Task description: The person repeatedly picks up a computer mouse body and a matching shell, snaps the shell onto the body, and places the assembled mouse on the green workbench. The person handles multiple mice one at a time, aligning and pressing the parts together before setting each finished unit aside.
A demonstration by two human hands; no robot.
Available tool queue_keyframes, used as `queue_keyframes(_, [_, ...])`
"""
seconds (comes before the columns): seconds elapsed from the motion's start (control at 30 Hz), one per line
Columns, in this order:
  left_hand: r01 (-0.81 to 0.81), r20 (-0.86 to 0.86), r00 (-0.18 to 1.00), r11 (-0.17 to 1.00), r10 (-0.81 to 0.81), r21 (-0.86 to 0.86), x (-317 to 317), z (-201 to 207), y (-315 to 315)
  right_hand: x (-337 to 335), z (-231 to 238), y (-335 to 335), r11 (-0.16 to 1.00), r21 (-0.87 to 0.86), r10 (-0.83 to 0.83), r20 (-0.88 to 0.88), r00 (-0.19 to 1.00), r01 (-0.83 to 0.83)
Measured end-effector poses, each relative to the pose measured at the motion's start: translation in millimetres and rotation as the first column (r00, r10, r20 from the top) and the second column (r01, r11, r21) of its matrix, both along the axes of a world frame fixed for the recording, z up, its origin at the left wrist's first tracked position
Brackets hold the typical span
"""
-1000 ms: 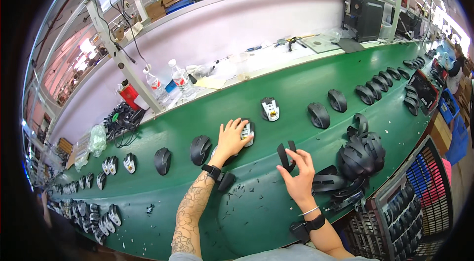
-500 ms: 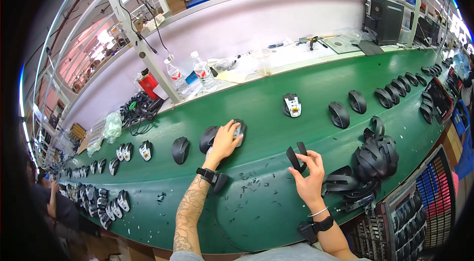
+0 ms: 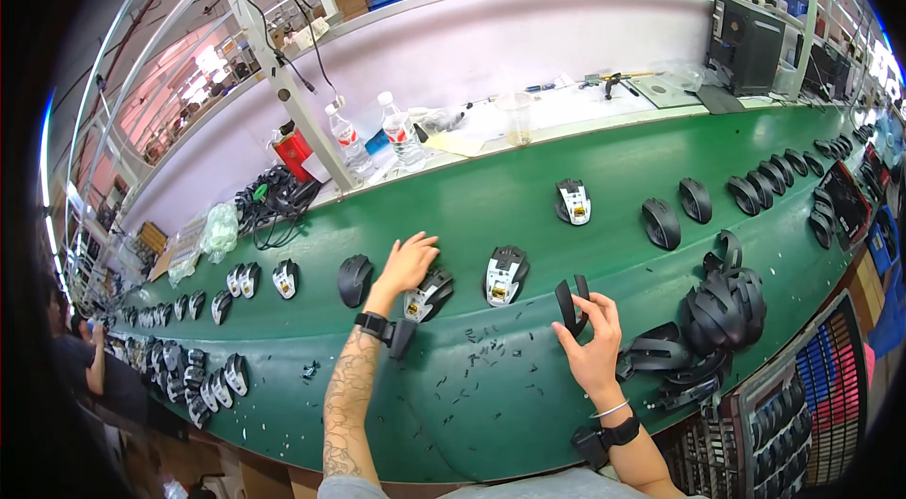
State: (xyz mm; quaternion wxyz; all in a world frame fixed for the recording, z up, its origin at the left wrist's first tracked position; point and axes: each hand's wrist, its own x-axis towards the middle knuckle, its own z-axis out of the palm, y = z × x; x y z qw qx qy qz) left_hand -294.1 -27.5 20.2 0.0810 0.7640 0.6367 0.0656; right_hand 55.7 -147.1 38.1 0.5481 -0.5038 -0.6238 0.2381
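Note:
My left hand (image 3: pixel 410 261) reaches over the green work surface, fingers stretched out, its edge against or just above a black computer mouse (image 3: pixel 431 295). That mouse shows a white and yellow inside at its near end; the hand partly covers it. To its right lies another opened mouse (image 3: pixel 507 276) with a white inside, untouched. A closed black mouse (image 3: pixel 355 280) rests just left of my left hand. Between thumb and fingers, my right hand (image 3: pixel 593 340) holds thin curved black mouse cover pieces (image 3: pixel 570 307) upright above the surface.
Beside my right hand is a heap of black covers (image 3: pixel 722 310). Small black bits (image 3: pixel 486 348) litter the green surface (image 3: pixel 491 207). Rows of mice stretch off to both sides. Water bottles (image 3: pixel 402 133) stand along the back ledge; a crate (image 3: pixel 779 424) sits at the lower right.
My left hand has left the right-hand mouse, now uncovered, and moved left to the neighbouring one, which is shifted nearer and turned. My right hand keeps its cover pieces. The view has shifted slightly.

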Motion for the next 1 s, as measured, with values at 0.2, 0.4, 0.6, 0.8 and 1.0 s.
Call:
queue_keyframes(0.2, [-0.223, 0.125, 0.968, 0.974, 0.217, 0.039, -60, -11, -32, -1, -1, 1, 1.000, -0.017, -0.007, -0.004, 1.000, 0.007])
queue_keyframes(0.4, [0.085, 0.187, 0.974, 0.973, -0.126, 0.212, 15, 14, -69, -3, -2, 1, 1.000, -0.025, 0.006, 0.007, 1.000, -0.006])
queue_keyframes(0.6, [-0.131, -0.021, 0.990, 0.970, 0.138, 0.205, 37, 1, -55, -1, -4, 2, 0.999, -0.028, 0.023, 0.016, 1.000, -0.022])
queue_keyframes(0.8, [-0.178, -0.237, 0.930, 0.909, 0.280, 0.377, 106, 6, 0, -1, -2, 1, 1.000, -0.021, 0.013, 0.001, 1.000, -0.013])
queue_keyframes(1.0, [-0.142, 0.179, 0.975, 0.989, 0.134, 0.034, 233, 6, 105, -3, 7, -4, 0.995, 0.089, -0.039, 0.009, 0.999, 0.038])
